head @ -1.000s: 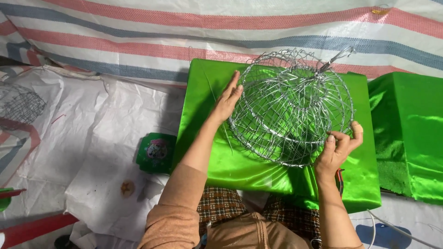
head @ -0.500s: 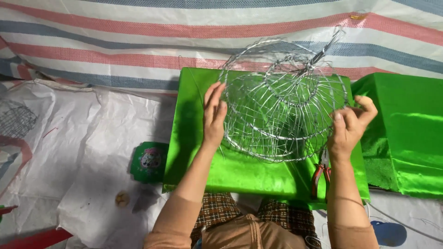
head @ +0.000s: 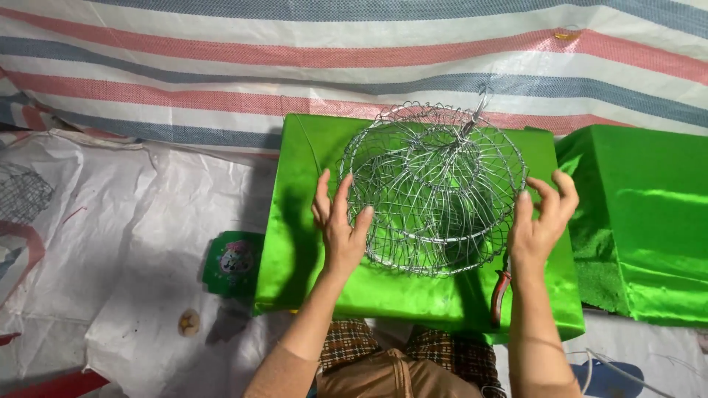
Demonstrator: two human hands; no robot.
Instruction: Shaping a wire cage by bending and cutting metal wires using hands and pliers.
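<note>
Hidden: pliers (head: 501,289) half under right wrist, only red handles show | Basket: round wire basket (head: 435,188), thin shiny mesh, on table covered with glossy green cloth (head: 310,191) | Left hand (head: 341,225): fingers spread, touching rim | Right hand (head: 540,221): fingers apart, curled against the side

striped tarp (head: 221,66), red-handled pliers (head: 501,289), green cushion (head: 641,221)
</note>
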